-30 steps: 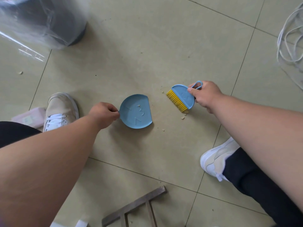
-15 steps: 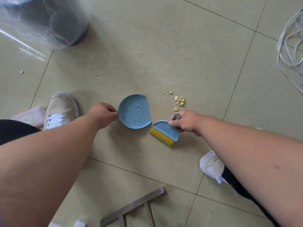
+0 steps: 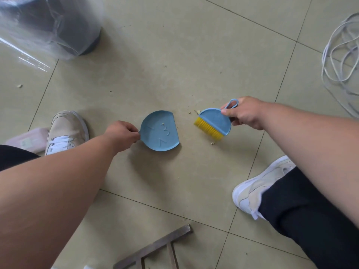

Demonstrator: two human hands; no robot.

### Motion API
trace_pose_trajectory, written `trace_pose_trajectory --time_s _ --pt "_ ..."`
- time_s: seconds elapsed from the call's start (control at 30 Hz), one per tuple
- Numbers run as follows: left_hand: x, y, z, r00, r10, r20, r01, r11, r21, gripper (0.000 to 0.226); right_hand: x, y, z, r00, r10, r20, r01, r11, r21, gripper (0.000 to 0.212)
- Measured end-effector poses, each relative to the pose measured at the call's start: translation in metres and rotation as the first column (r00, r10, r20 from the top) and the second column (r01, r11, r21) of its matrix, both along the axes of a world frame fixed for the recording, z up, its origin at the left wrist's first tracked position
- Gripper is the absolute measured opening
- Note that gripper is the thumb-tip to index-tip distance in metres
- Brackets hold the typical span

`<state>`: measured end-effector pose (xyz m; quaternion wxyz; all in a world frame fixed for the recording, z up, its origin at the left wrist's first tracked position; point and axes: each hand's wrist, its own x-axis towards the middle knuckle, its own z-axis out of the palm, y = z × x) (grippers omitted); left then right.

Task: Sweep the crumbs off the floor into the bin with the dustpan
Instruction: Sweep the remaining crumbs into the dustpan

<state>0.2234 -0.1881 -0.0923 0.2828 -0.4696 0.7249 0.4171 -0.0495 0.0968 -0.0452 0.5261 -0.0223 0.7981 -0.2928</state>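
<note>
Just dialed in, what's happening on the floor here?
A person is crouched sweeping crumbs. The left hand holds the blue dustpan flat on the tile by its handle; the right hand grips the yellow-bristled brush a short way to its right. A few crumbs lie by the brush, and a bit sits in the pan. The lined bin stands at upper left.

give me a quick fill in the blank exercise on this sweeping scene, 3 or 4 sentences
1. The left hand holds the blue dustpan by its ____.
2. The brush in the right hand has bristles coloured ____.
3. The bin at the top left is lined with a clear ____ bag.
4. The coiled white cable lies on the floor at the far ____ of the view.

Missing words: handle; yellow; plastic; right
</note>
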Motion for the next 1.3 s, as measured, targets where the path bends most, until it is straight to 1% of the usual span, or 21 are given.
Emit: trace_pose_trajectory --time_s 0.07,0.13,0.2,0.23,0.27,0.33,0.4,0.5,0.57,0.6,0.67,0.77,0.83,0.93,1.07,1.17,1.23,1.3 --pt "-0.003 0.001 0.0 1.0 -0.001 -0.004 0.001 1.0 -0.001 0.016 -0.006 0.007 0.006 0.972 0.227 0.066 -0.231 0.971 0.061 0.008" --pt "-0.006 0.002 0.0 1.0 0.002 -0.013 -0.002 1.0 -0.001 0.017 -0.006 0.012 0.003 0.879 0.468 0.091 -0.476 0.869 0.137 0.007" --pt "-0.008 0.003 0.001 1.0 0.004 -0.02 -0.005 1.0 -0.009 0.019 -0.003 0.013 -0.005 0.767 0.636 0.084 -0.638 0.742 0.205 0.011" --pt "-0.009 0.003 0.001 1.0 0.005 -0.023 -0.005 1.0 -0.015 0.019 0.0 0.011 -0.008 0.722 0.69 0.054 -0.681 0.694 0.233 0.011" --pt "-0.009 0.004 0.002 1.0 0.005 -0.026 -0.006 1.0 -0.023 0.019 0.003 0.009 -0.01 0.695 0.719 0.001 -0.695 0.672 0.256 0.011" --pt "-0.01 0.003 0.005 1.0 0.004 -0.026 -0.005 0.999 -0.044 0.018 0.003 0.001 -0.014 0.683 0.72 -0.125 -0.672 0.686 0.28 0.017" --pt "-0.011 0.001 0.007 1.0 -0.004 -0.027 0.002 0.998 -0.067 0.018 -0.001 -0.009 -0.013 0.696 0.683 -0.221 -0.627 0.729 0.276 0.019" --pt "-0.012 -0.005 0.01 1.0 -0.016 -0.021 0.014 0.994 -0.105 0.018 -0.01 -0.025 -0.009 0.727 0.597 -0.341 -0.544 0.803 0.246 0.016" --pt "-0.01 -0.01 0.011 1.0 -0.024 -0.002 0.023 0.991 -0.134 0.02 -0.014 -0.033 -0.005 0.761 0.505 -0.407 -0.46 0.863 0.209 0.018" --pt "-0.008 -0.013 0.011 1.0 -0.022 0.007 0.023 0.989 -0.146 0.023 -0.016 -0.035 -0.003 0.786 0.457 -0.416 -0.418 0.889 0.186 0.017" --pt "-0.006 -0.02 0.013 1.0 -0.011 0.02 0.015 0.986 -0.167 0.028 -0.017 -0.037 0.002 0.849 0.37 -0.377 -0.35 0.929 0.124 0.013" --pt "0.0 -0.029 0.016 0.999 -0.027 0.045 0.036 0.98 -0.197 0.032 -0.009 -0.041 0.005 0.958 0.167 -0.233 -0.176 0.984 -0.018 0.011" --pt "0.006 -0.036 0.018 0.997 -0.034 0.066 0.047 0.977 -0.206 0.033 0.008 -0.05 0.0 0.987 0.035 -0.155 -0.046 0.997 -0.069 0.011" --pt "0.021 -0.044 0.022 0.994 -0.029 0.109 0.051 0.977 -0.207 0.035 0.048 -0.069 -0.015 0.994 -0.1 -0.051 0.094 0.989 -0.113 0.008" --pt "0.035 -0.049 0.023 0.993 0.0 0.117 0.024 0.979 -0.205 0.036 0.107 -0.088 -0.038 0.98 -0.196 0.041 0.199 0.975 -0.093 0.008" --pt "0.036 -0.05 0.022 0.992 -0.016 0.127 0.04 0.981 -0.191 0.035 0.133 -0.089 -0.052 0.974 -0.225 0.019 0.226 0.972 -0.067 0.004" --pt "0.035 -0.05 0.022 0.991 -0.023 0.13 0.047 0.982 -0.181 0.034 0.131 -0.086 -0.056 0.963 -0.27 -0.018 0.268 0.961 -0.061 0.003" --pt "0.033 -0.051 0.021 0.992 -0.021 0.121 0.042 0.984 -0.175 0.033 0.117 -0.083 -0.055 0.935 -0.35 -0.05 0.346 0.935 -0.075 0.003"
